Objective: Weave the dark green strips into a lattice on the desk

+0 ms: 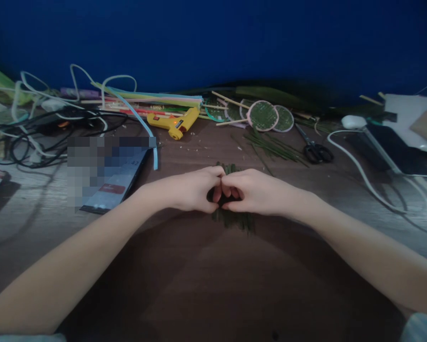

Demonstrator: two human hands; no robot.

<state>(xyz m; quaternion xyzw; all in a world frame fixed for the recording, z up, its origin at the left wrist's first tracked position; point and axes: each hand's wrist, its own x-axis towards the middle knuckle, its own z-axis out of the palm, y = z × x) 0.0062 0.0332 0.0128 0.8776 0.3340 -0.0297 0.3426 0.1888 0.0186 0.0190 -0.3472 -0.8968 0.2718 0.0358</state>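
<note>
My left hand (pixel 199 190) and my right hand (pixel 254 192) meet at the middle of the brown table, fingertips curled together in a pinch. Both hold a small piece of green leaf strips (pixel 235 219), whose ends stick out above and below the fingers. Its middle is hidden by the hands, and the strips look blurred. Just beyond my right hand lies a loose bundle of long green leaf strips (pixel 274 147). Behind that are several round green woven fans (pixel 262 116) with pale rims and thin stick handles.
A yellow glue gun (pixel 176 124) lies beyond my left hand, near a light-blue strip (pixel 138 121). A tablet-like screen (pixel 122 175) sits at left, beside tangled cables (pixel 24 128). Black-handled scissors (pixel 316 151) and a dark phone (pixel 399 149) with white cable lie at right.
</note>
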